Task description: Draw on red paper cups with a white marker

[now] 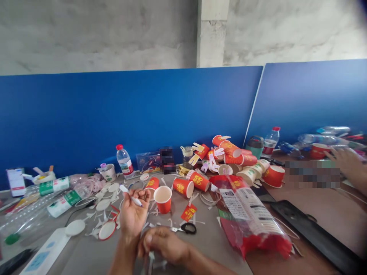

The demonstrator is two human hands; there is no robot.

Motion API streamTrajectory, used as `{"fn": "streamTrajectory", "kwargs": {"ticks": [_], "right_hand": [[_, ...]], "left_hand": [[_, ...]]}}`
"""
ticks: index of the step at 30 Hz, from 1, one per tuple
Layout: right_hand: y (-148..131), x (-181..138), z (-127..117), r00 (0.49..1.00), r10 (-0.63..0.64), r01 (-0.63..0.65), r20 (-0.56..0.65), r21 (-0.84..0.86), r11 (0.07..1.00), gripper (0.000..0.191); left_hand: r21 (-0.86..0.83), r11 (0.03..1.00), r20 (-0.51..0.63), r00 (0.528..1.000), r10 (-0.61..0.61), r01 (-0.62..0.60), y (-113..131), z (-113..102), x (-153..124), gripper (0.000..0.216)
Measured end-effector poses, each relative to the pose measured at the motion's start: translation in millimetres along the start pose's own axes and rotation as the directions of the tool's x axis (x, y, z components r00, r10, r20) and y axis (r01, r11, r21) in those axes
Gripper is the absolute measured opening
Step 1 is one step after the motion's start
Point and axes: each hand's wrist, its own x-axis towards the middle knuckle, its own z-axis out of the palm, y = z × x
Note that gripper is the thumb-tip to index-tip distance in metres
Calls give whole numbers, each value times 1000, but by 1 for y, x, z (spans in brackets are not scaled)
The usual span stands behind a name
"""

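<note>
My left hand (132, 214) is raised palm up over the table, fingers curled round a white pen or marker (130, 194) that sticks out to the upper left. My right hand (162, 244) lies lower, near the front edge, fingers closed in a loose fist; what it holds, if anything, is hidden. An upright red paper cup (163, 198) stands just right of the left hand. Black-handled scissors (185, 228) lie on the table just above the right hand. White paper scraps and cut discs (106, 230) lie scattered around both hands.
Several red cups (229, 160) lie piled at the back centre. A plastic sleeve of red cups (249, 217) lies to the right. Water bottles (124, 161) and empty plastic bottles (57, 198) stand and lie at the left. Another person's hand (348, 164) reaches in at far right. Blue partitions stand behind.
</note>
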Motion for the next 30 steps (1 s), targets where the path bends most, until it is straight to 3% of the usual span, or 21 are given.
{"fn": "streamTrajectory", "kwargs": {"ticks": [2, 4, 7, 8, 9, 12, 16, 18, 22, 24, 27, 30], "right_hand": [[-14, 0, -19, 985, -26, 32, -169, 35, 999, 73], [-33, -2, -47, 914, -134, 132, -384, -30, 991, 68], [-52, -3, -87, 688, -378, 192, -619, -347, 918, 65], [-53, -2, -96, 615, -454, 138, -645, -480, 867, 66], [-51, -2, -103, 580, -510, 66, -635, -588, 806, 66], [-34, 3, -111, 557, -581, 14, -594, -693, 721, 53], [-18, 6, -105, 477, -727, -30, -493, -836, 547, 34], [-21, 4, -98, 498, -746, 8, -442, -858, 514, 33], [-30, -3, -74, 685, -671, 159, -284, -840, 518, 45], [-31, -6, -61, 751, -636, 234, -178, -829, 508, 44], [-26, -8, -49, 759, -645, 320, -85, -814, 484, 43], [-20, -8, -50, 765, -637, 316, -98, -804, 504, 42]], "left_hand": [[6, 1000, -12, 1000, -25, 25, -7, -3, -3, 52], [9, 999, 2, 999, -45, 45, -14, -7, -5, 50], [37, 997, 43, 997, -65, 64, -18, -13, -6, 44], [56, 996, 55, 996, -69, 66, -19, -15, -5, 42], [77, 995, 67, 995, -71, 66, -20, -16, -5, 41], [142, 989, 111, 992, -63, 47, -23, -21, -3, 38], [268, 963, 181, 983, -32, -18, -31, -25, -2, 43], [367, 924, 231, 973, 17, -103, -36, -28, -4, 48], [607, 699, 385, 910, 156, -377, -44, -40, -15, 55], [689, 558, 471, 871, 140, -462, -46, -47, -21, 51], [725, 432, 577, 816, 44, -536, -50, -54, -31, 42], [740, 405, 590, 807, -10, -536, -52, -57, -35, 36]]}}
